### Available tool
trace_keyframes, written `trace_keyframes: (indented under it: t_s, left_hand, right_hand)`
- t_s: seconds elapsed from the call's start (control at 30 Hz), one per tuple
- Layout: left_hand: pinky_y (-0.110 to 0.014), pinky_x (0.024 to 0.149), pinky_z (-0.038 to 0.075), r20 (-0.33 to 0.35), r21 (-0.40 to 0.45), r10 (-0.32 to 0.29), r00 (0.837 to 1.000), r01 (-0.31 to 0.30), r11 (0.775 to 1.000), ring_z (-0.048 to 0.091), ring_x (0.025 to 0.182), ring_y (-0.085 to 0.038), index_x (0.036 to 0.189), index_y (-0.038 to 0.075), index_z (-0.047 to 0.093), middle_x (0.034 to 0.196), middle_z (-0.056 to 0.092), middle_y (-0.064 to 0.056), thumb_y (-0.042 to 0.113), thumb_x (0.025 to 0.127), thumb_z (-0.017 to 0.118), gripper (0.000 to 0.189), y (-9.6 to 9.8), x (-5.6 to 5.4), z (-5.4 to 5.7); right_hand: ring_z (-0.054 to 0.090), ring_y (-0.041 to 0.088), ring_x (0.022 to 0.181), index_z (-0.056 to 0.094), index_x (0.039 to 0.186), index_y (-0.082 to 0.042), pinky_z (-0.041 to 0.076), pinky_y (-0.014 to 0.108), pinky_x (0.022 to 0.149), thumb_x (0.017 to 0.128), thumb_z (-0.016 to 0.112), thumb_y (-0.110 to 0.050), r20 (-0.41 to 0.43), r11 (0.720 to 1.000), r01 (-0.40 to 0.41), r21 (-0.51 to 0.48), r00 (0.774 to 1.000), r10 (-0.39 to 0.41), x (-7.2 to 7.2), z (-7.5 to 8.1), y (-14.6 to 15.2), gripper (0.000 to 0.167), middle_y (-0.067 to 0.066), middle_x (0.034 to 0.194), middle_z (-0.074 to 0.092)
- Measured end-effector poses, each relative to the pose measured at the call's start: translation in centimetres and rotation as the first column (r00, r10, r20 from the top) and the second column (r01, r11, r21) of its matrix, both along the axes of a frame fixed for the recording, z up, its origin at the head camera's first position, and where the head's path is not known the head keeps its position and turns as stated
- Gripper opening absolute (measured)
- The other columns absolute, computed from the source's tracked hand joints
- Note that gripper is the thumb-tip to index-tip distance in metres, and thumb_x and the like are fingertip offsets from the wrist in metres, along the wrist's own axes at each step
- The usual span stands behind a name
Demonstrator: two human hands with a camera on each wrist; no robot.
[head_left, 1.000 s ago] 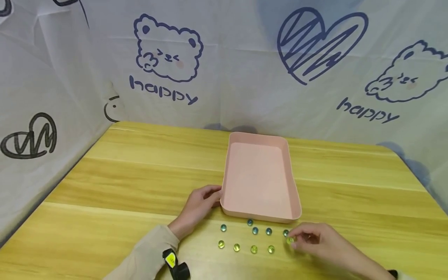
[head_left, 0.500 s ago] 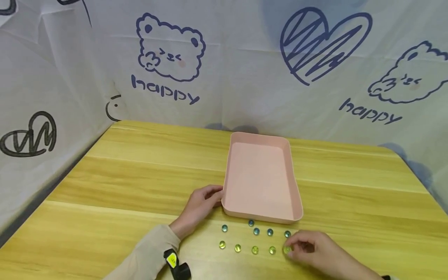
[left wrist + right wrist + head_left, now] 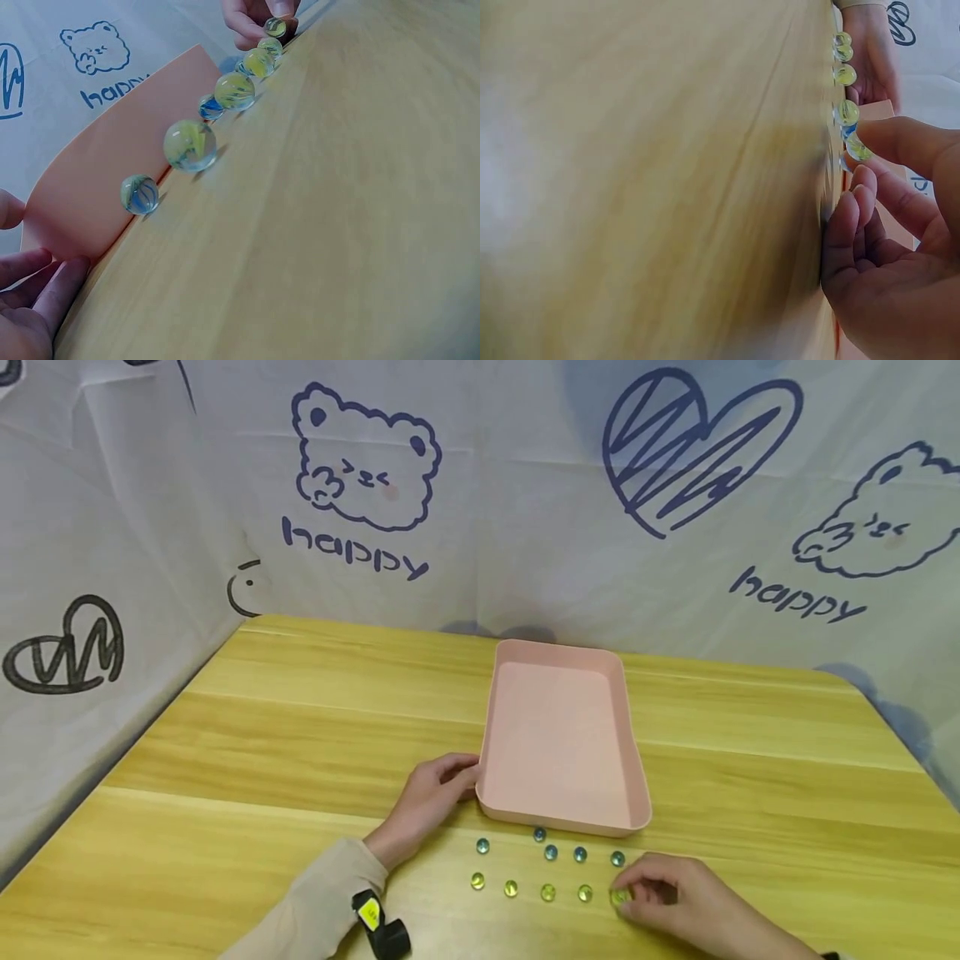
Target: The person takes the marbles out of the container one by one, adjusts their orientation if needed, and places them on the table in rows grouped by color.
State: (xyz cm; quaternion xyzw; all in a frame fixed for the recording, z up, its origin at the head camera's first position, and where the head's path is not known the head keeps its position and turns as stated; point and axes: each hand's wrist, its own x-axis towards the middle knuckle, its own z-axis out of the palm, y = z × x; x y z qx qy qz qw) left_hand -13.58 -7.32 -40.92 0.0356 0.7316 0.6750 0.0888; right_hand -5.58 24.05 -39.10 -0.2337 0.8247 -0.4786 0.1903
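Observation:
A pink rectangular tray (image 3: 558,743) lies on the wooden table. My left hand (image 3: 427,797) rests against its near left corner, fingertips on the outer wall (image 3: 105,172). With thumb and index finger, my right hand (image 3: 678,893) pinches a yellow-green glass marble (image 3: 619,897) low over the table, at the right end of a row of yellow marbles (image 3: 548,892). Between that row and the tray, several blue marbles (image 3: 581,854) form a looser line. One blue marble (image 3: 540,834) sits close to the tray's front wall, and another blue marble (image 3: 483,845) stands apart at the left.
White cloth (image 3: 517,543) printed with bears, hearts and "happy" hangs behind the table and along its left side. A black wrist camera (image 3: 382,927) is strapped over the left sleeve (image 3: 315,902). The table's far right corner is rounded.
My right hand has brought the yellow marble down and nearer to me, from beside the rightmost blue marble to the yellow row's end. The left hand and tray stay in place.

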Motion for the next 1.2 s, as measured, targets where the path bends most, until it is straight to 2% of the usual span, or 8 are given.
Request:
trace_keyframes:
  t_s: [0.17, 0.53, 0.97, 1.2]
  left_hand:
    - [-0.032, 0.087, 0.055, -0.001, 0.0, 0.0, 1.0, 0.0, 1.0, 0.063, 0.102, -0.026, 0.121, -0.009, 0.06, 0.117, 0.063, -0.018, 0.014, 0.098, 0.056, 0.033, 0.11, -0.08, 0.0]
    - [-0.032, 0.088, 0.054, 0.001, 0.01, -0.003, 1.0, 0.003, 1.0, 0.063, 0.103, -0.027, 0.121, -0.009, 0.06, 0.118, 0.062, -0.019, 0.013, 0.098, 0.056, 0.032, 0.09, -0.09, -0.06]
    - [-0.032, 0.087, 0.054, -0.01, 0.009, -0.006, 1.0, 0.007, 1.0, 0.062, 0.103, -0.027, 0.12, -0.01, 0.06, 0.117, 0.062, -0.02, 0.012, 0.099, 0.055, 0.031, 0.16, -0.08, 0.01]
    - [-0.032, 0.088, 0.054, -0.006, 0.005, -0.007, 1.0, 0.007, 1.0, 0.062, 0.104, -0.027, 0.121, -0.01, 0.06, 0.118, 0.062, -0.02, 0.012, 0.099, 0.055, 0.032, 0.18, -0.02, 0.14]
  right_hand:
    - [0.05, 0.004, 0.067, 0.07, 0.102, -0.004, 0.048, 0.025, 0.053, 0.09, 0.069, -0.013, -0.036, 1.0, -0.021, -0.001, 0.999, 0.021, 0.05, -0.08, 0.25, 0.015, -0.011, 0.079, 0.056]
    - [0.047, 0.001, 0.064, 0.068, 0.101, -0.006, 0.046, 0.023, 0.051, 0.09, 0.07, -0.016, -0.049, 0.998, -0.058, 0.02, 0.997, 0.059, -0.08, -0.44, 0.26, 0.015, -0.014, 0.075, 0.052]
    - [0.047, 0.002, 0.066, 0.068, 0.103, -0.007, 0.045, 0.023, 0.051, 0.091, 0.069, -0.017, 0.005, 0.998, -0.031, 0.054, 1.0, 0.03, -0.1, -0.06, 0.25, 0.016, -0.011, 0.076, 0.053]
    - [0.048, 0.003, 0.066, 0.068, 0.103, -0.006, 0.045, 0.024, 0.052, 0.09, 0.069, -0.017, 0.017, 0.999, -0.027, 0.041, 1.0, 0.026, -0.04, 0.0, 0.37, 0.017, -0.01, 0.077, 0.053]
